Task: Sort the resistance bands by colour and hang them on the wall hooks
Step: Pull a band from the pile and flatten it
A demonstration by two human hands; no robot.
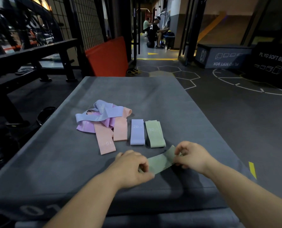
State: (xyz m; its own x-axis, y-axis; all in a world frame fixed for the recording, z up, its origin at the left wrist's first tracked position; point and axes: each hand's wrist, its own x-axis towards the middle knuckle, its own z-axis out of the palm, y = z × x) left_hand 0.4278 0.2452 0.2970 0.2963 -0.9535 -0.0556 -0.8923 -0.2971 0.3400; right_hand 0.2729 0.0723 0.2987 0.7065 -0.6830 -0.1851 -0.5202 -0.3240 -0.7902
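Sage-green stretchy fabric resistance band (160,162) is held flat between both hands, low over the grey padded plyo box (202,122) near its front edge. The left hand (132,167) pinches one end between curled fingers and thumb, and the right hand (191,155) pinches the other end the same way. Just behind lie a folded green band marked 30 (155,134) and a folded periwinkle band marked 20 (137,132), with a tangled heap of pink, lilac and periwinkle bands (102,117) to their left. The elastic could slip from one pinch during folding and spring loose, or land askew and disturb the neat green one.
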